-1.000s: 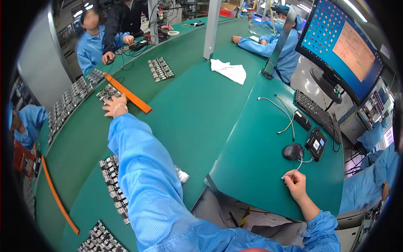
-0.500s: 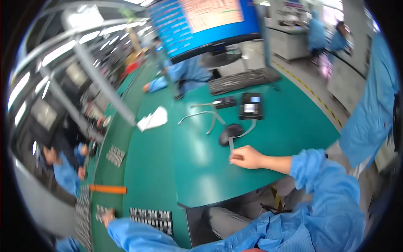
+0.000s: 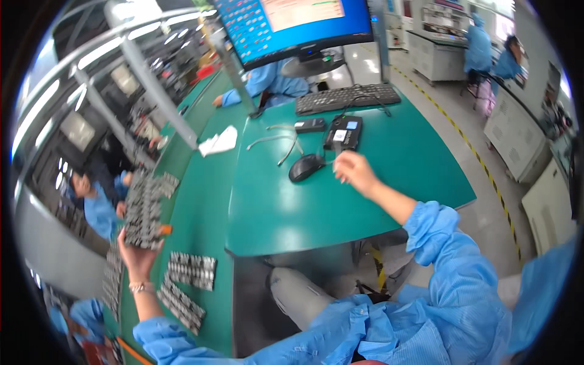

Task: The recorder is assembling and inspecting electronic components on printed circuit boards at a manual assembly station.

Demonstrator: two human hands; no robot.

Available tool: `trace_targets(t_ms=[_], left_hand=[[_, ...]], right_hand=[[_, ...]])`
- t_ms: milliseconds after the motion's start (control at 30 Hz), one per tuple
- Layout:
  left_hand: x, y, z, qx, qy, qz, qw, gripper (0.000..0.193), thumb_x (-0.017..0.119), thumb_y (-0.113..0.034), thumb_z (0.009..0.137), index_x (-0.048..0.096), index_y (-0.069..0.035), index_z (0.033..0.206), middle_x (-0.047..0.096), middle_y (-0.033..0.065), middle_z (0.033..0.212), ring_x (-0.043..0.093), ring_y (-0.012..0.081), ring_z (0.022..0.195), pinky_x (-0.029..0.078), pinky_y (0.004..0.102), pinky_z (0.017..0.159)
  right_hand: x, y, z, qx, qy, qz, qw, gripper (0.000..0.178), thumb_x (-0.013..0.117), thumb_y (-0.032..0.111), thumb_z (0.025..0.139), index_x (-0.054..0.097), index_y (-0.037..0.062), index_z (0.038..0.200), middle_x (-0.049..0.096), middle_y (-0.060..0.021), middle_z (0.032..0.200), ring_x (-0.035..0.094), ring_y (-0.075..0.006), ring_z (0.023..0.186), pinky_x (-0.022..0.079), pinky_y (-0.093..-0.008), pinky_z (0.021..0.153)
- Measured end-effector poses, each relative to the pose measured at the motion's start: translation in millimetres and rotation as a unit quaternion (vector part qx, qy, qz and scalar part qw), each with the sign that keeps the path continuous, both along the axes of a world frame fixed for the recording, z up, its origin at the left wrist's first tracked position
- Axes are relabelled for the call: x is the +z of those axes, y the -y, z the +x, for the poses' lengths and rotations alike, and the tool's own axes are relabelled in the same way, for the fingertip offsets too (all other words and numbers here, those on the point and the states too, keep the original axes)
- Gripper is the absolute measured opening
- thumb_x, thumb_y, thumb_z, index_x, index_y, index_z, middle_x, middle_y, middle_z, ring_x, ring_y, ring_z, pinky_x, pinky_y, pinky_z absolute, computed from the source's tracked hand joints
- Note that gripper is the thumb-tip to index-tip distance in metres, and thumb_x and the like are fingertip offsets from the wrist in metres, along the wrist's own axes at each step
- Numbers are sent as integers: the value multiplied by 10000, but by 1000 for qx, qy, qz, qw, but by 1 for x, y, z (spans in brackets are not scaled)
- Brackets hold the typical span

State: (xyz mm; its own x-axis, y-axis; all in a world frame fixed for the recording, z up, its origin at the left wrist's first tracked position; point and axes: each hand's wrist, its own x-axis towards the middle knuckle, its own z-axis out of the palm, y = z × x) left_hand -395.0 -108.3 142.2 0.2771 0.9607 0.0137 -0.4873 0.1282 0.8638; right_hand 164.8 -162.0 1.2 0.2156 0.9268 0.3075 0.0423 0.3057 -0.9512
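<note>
My left hand (image 3: pixel 139 254) is raised at the left side of the bench. Its fingers are closed round the lower end of a long grey-and-black panel of small circuit boards (image 3: pixel 143 204). Above the green bench top, my right hand (image 3: pixel 356 170) has its fingers pinched together on a thin grey cable (image 3: pixel 329 162), mostly hidden by them. The cable seems to come from a small black box with a lit screen (image 3: pixel 344 132). Just left of that hand is a black mouse (image 3: pixel 306 168). Two more board panels (image 3: pixel 192 271) lie near my left forearm.
A monitor (image 3: pixel 298 30) stands behind a black keyboard (image 3: pixel 347 99). Loose grey cables (image 3: pixel 274 145) and a white cloth (image 3: pixel 218 141) lie on the bench (image 3: pixel 292 219). Metal posts (image 3: pixel 159 91) rise on the left. Co-workers in blue sit across and at left (image 3: pixel 100 210).
My left hand has come up from the bench with a long board panel in it. My right hand has moved away from me, towards the black box. The view has shifted.
</note>
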Motion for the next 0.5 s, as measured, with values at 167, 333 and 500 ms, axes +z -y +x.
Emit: trace_targets(t_ms=[167, 333, 500], left_hand=[[-35, 56, 139, -173, 68, -108, 977, 730, 392, -553, 890, 351, -84, 1449, 404, 210, 1444, 445, 530, 1220, 496, 606, 810], [-90, 73, 208, -357, 52, -170, 917, 810, 401, -619, 860, 287, -115, 1483, 373, 238, 1452, 453, 565, 1186, 512, 603, 764], [-121, 53, 236, -442, 46, -255, 859, 776, 347, -638, 882, 283, -157, 1488, 349, 223, 1471, 422, 587, 1201, 529, 614, 738]], right_hand=[[29, 34, 76, -31, -44, 59, 997, 117, 542, 177, 957, 555, 72, 909, 567, 3, 755, 525, -66, 619, 408, -216, 531], [34, 53, 70, 56, 18, 68, 996, 127, 552, 167, 957, 566, 45, 923, 586, -19, 846, 556, -91, 730, 453, -237, 648], [22, 52, 55, 92, 82, 1, 992, 98, 588, 134, 936, 586, 36, 934, 605, -16, 890, 575, -94, 793, 487, -256, 749]])
